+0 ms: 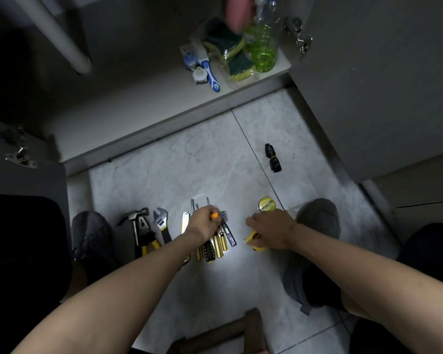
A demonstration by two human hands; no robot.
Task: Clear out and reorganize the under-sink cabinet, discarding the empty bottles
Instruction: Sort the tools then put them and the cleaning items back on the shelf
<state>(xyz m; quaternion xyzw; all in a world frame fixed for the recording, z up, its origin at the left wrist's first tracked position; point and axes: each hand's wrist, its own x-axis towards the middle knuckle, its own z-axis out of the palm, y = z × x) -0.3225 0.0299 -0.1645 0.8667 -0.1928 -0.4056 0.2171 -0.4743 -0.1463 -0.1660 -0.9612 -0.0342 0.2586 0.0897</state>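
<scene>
**Q:** What are your hands doing?

**A:** My left hand (pixel 204 221) is curled around a small orange-tipped tool (pixel 214 215), over a row of screwdrivers (pixel 213 245) lying side by side on the tiled floor (pixel 179 164). My right hand (pixel 273 229) rests over a yellow tape measure (pixel 253 238); the fingers bend down onto it, though I think that grip is loose, since the hand hides most of it.

**Q:** What else lies on the floor?

**A:** Left of the screwdrivers come a white utility knife (pixel 185 221), an adjustable wrench (pixel 161 223), yellow-handled pliers (pixel 147 238) and a claw hammer (pixel 134 221). Just beyond my right hand is a round yellow tin (pixel 266 203). A small black object (pixel 273 157) lies farther off, well apart from the rest. My grey slippers (pixel 91 233) sit at either side.

**Q:** And the cabinet?

**A:** It is open ahead of me. On its floor (pixel 138 106), at the right front corner, stand a clear bottle with green liquid (pixel 264 47), packed green-and-yellow sponges (pixel 228 49), a blue-and-white brush (pixel 210 72) and a blurred pink bottle (pixel 238 11). A grey drain pipe (pixel 59 34) slants down at the left.
</scene>
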